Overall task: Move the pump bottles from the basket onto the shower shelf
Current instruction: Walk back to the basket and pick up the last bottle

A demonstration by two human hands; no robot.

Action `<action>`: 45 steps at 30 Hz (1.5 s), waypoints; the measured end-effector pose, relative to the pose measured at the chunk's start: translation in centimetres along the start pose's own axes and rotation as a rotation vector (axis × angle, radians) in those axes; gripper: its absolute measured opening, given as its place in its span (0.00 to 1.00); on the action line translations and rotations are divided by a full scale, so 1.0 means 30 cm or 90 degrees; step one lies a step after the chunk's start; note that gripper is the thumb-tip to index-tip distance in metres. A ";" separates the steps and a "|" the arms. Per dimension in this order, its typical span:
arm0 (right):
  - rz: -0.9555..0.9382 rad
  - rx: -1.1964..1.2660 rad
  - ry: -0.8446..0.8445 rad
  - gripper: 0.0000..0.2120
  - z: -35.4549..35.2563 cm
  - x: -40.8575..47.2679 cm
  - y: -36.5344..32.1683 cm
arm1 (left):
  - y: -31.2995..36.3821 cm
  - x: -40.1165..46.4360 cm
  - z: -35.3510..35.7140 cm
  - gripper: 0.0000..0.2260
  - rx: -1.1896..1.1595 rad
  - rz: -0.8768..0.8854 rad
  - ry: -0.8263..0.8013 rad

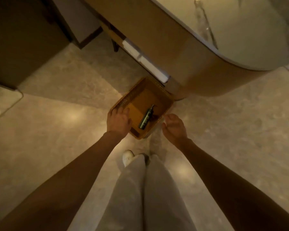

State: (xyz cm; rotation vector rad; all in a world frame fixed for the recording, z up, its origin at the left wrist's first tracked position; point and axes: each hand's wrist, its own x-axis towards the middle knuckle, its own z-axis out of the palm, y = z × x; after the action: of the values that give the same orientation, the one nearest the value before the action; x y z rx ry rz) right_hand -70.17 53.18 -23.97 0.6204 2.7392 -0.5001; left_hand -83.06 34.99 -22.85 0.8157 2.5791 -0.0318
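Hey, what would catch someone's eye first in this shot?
The orange basket on the floor beside the curved vanity, with one dark pump bottle lying inside. The left hand hovers at its near-left corner and the right hand at its right, both open and empty.

An orange woven basket (123, 100) sits on the pale stone floor (57, 130), right at the foot of a rounded vanity (182, 52). One dark pump bottle (146, 118) lies flat inside the basket. The left hand (118, 121) rests over the basket's near-left corner, fingers spread; the right hand (173, 126) hovers empty just beside its right rim, fingers loosely curled.
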 end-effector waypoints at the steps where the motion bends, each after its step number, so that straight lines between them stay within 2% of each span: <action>1: -0.019 -0.012 -0.003 0.19 0.028 0.043 0.001 | -0.015 0.024 0.034 0.19 -0.003 -0.003 0.003; 7: -0.078 -0.050 -0.046 0.20 0.318 0.315 0.005 | -0.103 0.225 0.309 0.19 -0.001 0.000 0.007; 14: -0.096 -0.117 -0.099 0.21 0.902 0.607 0.137 | -0.210 0.501 0.829 0.23 0.032 0.035 0.011; 20: -0.097 -0.163 -0.120 0.25 1.340 0.820 0.267 | -0.227 0.738 1.243 0.21 0.051 0.057 -0.009; 25: 0.000 -0.130 -0.128 0.33 1.586 0.958 0.345 | -0.231 0.918 1.490 0.21 0.081 0.066 -0.037; 33: 0.269 0.145 -0.092 0.50 1.732 1.100 0.361 | -0.244 1.076 1.638 0.20 0.085 0.033 -0.071; 36: 0.432 0.284 -0.058 0.57 1.756 1.154 0.353 | -0.242 1.100 1.648 0.20 0.062 0.022 -0.077; 38: 0.543 0.388 -0.042 0.51 1.760 1.180 0.347 | -0.238 1.105 1.646 0.21 0.046 0.020 -0.074; 40: 0.576 0.446 -0.030 0.39 1.754 1.189 0.334 | -0.235 1.099 1.634 0.22 0.009 0.014 -0.077; 42: 0.549 0.466 -0.017 0.36 1.729 1.183 0.307 | -0.235 1.083 1.609 0.24 -0.051 -0.008 -0.098; 45: 0.431 0.476 0.027 0.33 1.639 1.157 0.240 | -0.244 1.045 1.536 0.24 -0.209 -0.085 -0.115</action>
State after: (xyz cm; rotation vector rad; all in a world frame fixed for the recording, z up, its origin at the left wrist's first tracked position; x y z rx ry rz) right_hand -87.14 52.50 -82.15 1.6448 2.0945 -1.3137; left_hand -91.84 39.11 -78.23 0.4944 2.3760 0.2598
